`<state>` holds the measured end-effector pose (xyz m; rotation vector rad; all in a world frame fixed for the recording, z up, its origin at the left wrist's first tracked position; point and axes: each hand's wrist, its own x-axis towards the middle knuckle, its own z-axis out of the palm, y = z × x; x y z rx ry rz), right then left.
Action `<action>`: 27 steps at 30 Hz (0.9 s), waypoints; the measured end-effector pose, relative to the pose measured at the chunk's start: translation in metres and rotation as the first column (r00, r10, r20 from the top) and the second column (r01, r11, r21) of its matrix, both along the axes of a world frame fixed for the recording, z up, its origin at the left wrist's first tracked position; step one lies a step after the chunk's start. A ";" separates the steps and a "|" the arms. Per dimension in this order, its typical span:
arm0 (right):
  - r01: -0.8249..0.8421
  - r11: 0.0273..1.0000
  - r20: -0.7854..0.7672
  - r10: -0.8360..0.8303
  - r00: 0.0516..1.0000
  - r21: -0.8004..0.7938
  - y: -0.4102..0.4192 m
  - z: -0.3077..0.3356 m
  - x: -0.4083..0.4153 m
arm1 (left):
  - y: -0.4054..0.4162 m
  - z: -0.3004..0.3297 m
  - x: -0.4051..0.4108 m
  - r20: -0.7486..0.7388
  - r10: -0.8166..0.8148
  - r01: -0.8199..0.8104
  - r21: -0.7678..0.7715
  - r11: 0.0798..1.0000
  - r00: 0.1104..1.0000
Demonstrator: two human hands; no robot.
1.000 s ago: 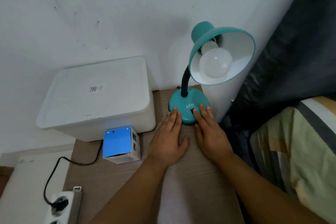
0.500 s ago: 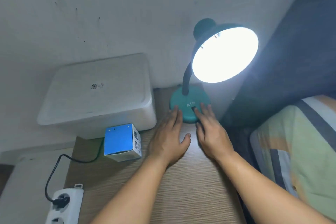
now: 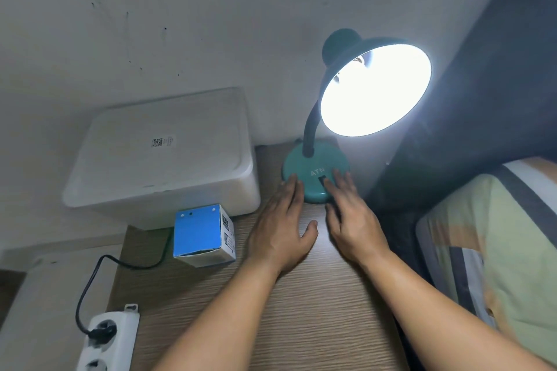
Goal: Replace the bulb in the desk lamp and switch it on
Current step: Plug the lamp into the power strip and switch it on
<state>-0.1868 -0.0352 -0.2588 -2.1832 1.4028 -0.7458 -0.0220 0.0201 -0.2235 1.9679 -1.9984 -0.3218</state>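
The teal desk lamp (image 3: pixel 316 173) glowed just beyond both flat, empty hands. The left hand (image 3: pixel 281 227) steadied its base; the right hand (image 3: pixel 351 220) touched the switch (image 3: pixel 322 180). It looked light and tippy; the base seemed the best place to hold.

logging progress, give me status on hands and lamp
Left hand flat, open, fingertips at lamp base. Right hand open, finger on switch. Lamp lit. Nothing in the way.
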 end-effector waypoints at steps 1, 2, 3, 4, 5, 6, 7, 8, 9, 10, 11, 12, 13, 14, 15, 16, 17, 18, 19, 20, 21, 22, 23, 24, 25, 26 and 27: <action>-0.001 1.000 0.001 0.001 1.000 0.004 0.000 -0.001 0.000 | 0.000 -0.001 0.000 -0.001 0.001 -0.001 0.000 1.000 1.000; -0.002 1.000 0.002 0.002 1.000 0.007 -0.001 -0.003 0.000 | 0.000 -0.001 0.000 -0.002 0.003 -0.003 0.001 1.000 1.000; -0.002 1.000 0.002 0.002 1.000 0.013 -0.001 -0.003 -0.001 | -0.001 -0.002 0.000 -0.003 0.003 -0.003 0.001 1.000 1.000; -0.003 1.000 0.001 0.003 1.000 0.019 -0.001 -0.004 -0.001 | -0.001 -0.002 -0.001 -0.003 0.007 -0.007 0.002 1.000 1.000; -0.005 1.000 0.001 0.005 1.000 0.024 -0.002 -0.004 -0.001 | -0.001 -0.002 -0.001 -0.002 0.012 -0.012 0.003 1.000 1.000; -0.007 1.000 -0.002 0.007 1.000 0.026 -0.002 -0.004 -0.001 | -0.001 -0.002 -0.001 0.000 0.018 -0.018 0.005 1.000 1.000; -0.009 1.000 -0.005 0.010 1.000 0.029 -0.003 -0.004 -0.001 | -0.001 -0.002 -0.001 0.004 0.019 -0.019 0.005 1.000 1.000; -0.011 0.999 -0.007 0.011 1.000 0.033 -0.003 -0.004 -0.001 | -0.001 -0.002 -0.001 0.007 0.017 -0.017 0.005 1.000 1.000; -0.012 0.999 -0.007 0.012 1.000 0.037 -0.003 -0.004 -0.001 | -0.001 -0.002 -0.001 0.010 0.012 -0.012 0.004 1.000 1.000; -0.013 0.999 -0.007 0.013 1.000 0.042 -0.003 -0.004 -0.001 | -0.002 -0.002 0.000 0.010 0.009 -0.009 0.003 1.000 1.000; -0.013 0.999 -0.007 0.014 1.000 0.045 -0.003 -0.004 -0.001 | -0.002 -0.003 0.000 0.006 0.007 -0.008 0.004 1.000 1.000; -0.012 0.999 -0.010 0.013 1.000 0.047 -0.003 -0.004 -0.002 | -0.002 -0.002 0.000 0.002 0.008 -0.008 0.002 1.000 1.000; -0.011 0.999 -0.015 0.011 1.000 0.050 -0.003 -0.004 -0.002 | -0.001 -0.003 -0.001 -0.001 0.008 -0.008 -0.003 1.000 1.000; -0.009 0.999 -0.019 0.010 1.000 0.053 -0.003 -0.004 -0.002 | -0.001 -0.002 -0.001 -0.004 0.009 -0.009 -0.008 1.000 1.000; -0.009 0.998 -0.022 0.010 1.000 0.056 -0.003 -0.005 -0.002 | -0.001 -0.002 -0.001 -0.007 0.010 -0.010 -0.010 1.000 1.000; -0.009 0.998 -0.022 0.010 1.000 0.057 -0.004 -0.005 -0.002 | 0.000 -0.002 -0.001 -0.009 0.009 -0.009 -0.012 1.000 1.000; -0.009 0.998 -0.023 0.010 1.000 0.060 -0.004 -0.005 -0.002 | -0.001 -0.002 -0.001 -0.007 0.008 -0.008 -0.014 1.000 1.000; -0.007 0.998 -0.024 0.009 1.000 0.063 -0.003 -0.005 -0.002 | -0.001 -0.002 0.000 -0.005 0.007 -0.008 -0.014 1.000 1.000; -0.006 0.998 -0.025 0.007 1.000 0.067 -0.003 -0.005 -0.002 | -0.001 -0.003 0.000 -0.004 0.006 -0.006 -0.013 1.000 1.000; -0.005 0.998 -0.026 0.007 1.000 0.069 -0.003 -0.004 -0.002 | -0.001 -0.003 0.000 -0.004 0.005 -0.005 -0.011 1.000 1.000; -0.006 0.998 -0.028 0.008 1.000 0.069 -0.003 -0.004 -0.002 | -0.001 -0.004 0.000 -0.006 0.002 -0.002 -0.007 1.000 1.000; -0.007 0.998 -0.031 0.009 0.999 0.068 -0.003 -0.004 -0.002 | -0.002 -0.004 0.000 -0.009 0.001 -0.001 -0.005 1.000 1.000; -0.007 0.998 -0.034 0.009 0.999 0.068 -0.003 -0.003 -0.002 | -0.002 -0.004 0.000 -0.009 0.000 0.000 -0.004 1.000 1.000; -0.005 0.998 -0.037 0.008 0.999 0.068 -0.003 -0.003 -0.002 | -0.002 -0.005 0.000 -0.007 -0.002 0.002 -0.004 1.000 1.000; -0.003 0.998 -0.039 0.006 0.999 0.069 -0.003 -0.002 -0.002 | -0.002 -0.005 0.000 -0.004 -0.003 0.003 -0.004 1.000 1.000; -0.002 0.998 -0.040 0.005 0.999 0.068 -0.003 -0.001 -0.002 | -0.002 -0.006 0.000 0.000 -0.004 0.004 -0.005 1.000 1.000; -0.003 0.998 -0.040 0.006 0.999 0.065 -0.003 -0.001 -0.002 | -0.002 -0.006 0.000 0.004 -0.004 0.004 -0.007 1.000 1.000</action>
